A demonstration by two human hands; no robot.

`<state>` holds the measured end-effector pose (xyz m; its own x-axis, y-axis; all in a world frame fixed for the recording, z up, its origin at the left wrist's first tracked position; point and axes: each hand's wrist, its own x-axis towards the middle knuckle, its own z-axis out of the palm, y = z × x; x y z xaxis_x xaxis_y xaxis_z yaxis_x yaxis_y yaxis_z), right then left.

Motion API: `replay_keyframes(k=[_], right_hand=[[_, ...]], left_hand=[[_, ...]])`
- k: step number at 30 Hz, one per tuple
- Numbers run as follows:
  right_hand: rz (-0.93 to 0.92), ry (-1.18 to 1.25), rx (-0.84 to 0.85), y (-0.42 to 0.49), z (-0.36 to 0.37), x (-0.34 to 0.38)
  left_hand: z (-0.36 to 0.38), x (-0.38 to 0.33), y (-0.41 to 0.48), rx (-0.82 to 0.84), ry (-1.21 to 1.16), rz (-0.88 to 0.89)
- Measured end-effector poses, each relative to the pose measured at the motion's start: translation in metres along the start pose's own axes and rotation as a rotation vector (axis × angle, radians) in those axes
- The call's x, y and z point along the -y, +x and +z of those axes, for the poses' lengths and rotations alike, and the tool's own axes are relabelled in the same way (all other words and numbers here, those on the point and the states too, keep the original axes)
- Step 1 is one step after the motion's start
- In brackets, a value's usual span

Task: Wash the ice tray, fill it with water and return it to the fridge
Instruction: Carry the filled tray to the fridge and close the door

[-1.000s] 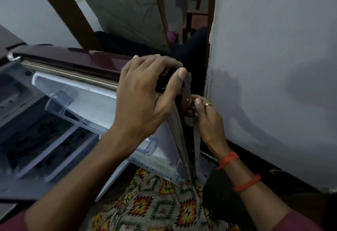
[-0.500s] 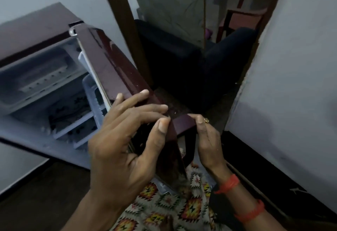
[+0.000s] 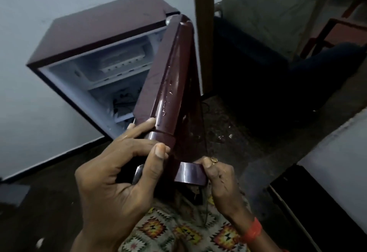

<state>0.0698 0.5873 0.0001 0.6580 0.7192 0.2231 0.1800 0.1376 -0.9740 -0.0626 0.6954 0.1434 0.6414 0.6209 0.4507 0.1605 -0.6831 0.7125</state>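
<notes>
Head view, near to far. Patterned cloth [image 3: 178,230] at the bottom edge, the person's lap by the look of it.

Left hand [image 3: 111,176] grips the free edge of the door [image 3: 168,84]: fingers [image 3: 139,130] are curled round the edge and close together, thumb [image 3: 158,152] is pressed on the outer face. There is a wet sheen on the knuckles. Right hand [image 3: 220,180], with a ring [image 3: 214,160] and red wristbands [image 3: 252,230], pinches the handle [image 3: 190,173], a curved maroon strip low on the door, between thumb and curled fingers. Neither hand holds anything else.

The door stands ajar, edge-on to the camera. Behind it the fridge [image 3: 95,33] is open: freezer box [image 3: 119,62] at the top, shelf [image 3: 111,84] under it.

Ice tray: not clearly in view. A pale ribbed shape in the freezer box could be it, but it is too blurred to call. It is not in either hand.

Handling, as a judgement: likely thin plastic, so light when empty, a bit flexy, and it twists if held by one corner. Filled, it sloshes, so it needs two hands on the short ends, kept level. Wet hands plus frost would make it slippery, so the grip should be on the rim rather than the cells.

Farther back: dusty floor [image 3: 238,124], wooden post [image 3: 203,33], a dark seat [image 3: 258,72], pale wall [image 3: 29,23].
</notes>
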Motion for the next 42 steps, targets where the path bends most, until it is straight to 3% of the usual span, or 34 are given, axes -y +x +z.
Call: replay_keyframes(k=[3, 5, 12, 16, 24, 37, 42], right_hand=[[-0.028, -0.052, 0.083, 0.007, 0.034, 0.005], [-0.029, -0.022, 0.158, 0.01, 0.054, 0.003], [-0.074, 0.009, 0.276, 0.032, 0.126, 0.008], [-0.087, -0.01, 0.314, 0.049, 0.163, 0.011], [-0.036, -0.089, 0.369, 0.086, 0.232, 0.002], [-0.021, -0.187, 0.304, 0.152, 0.316, -0.004], [-0.014, -0.189, 0.301, 0.174, 0.337, -0.008]], left_hand=[[-0.023, 0.017, -0.007, -0.154, -0.004, 0.081], [-0.036, 0.024, -0.007, -0.23, 0.007, 0.02], [-0.092, 0.061, 0.001, -0.299, 0.078, -0.072], [-0.115, 0.084, 0.012, -0.361, 0.174, -0.036], [-0.15, 0.141, 0.048, -0.355, 0.363, 0.035], [-0.189, 0.228, 0.114, -0.344, 0.465, 0.045], [-0.194, 0.262, 0.136, -0.304, 0.57, 0.128]])
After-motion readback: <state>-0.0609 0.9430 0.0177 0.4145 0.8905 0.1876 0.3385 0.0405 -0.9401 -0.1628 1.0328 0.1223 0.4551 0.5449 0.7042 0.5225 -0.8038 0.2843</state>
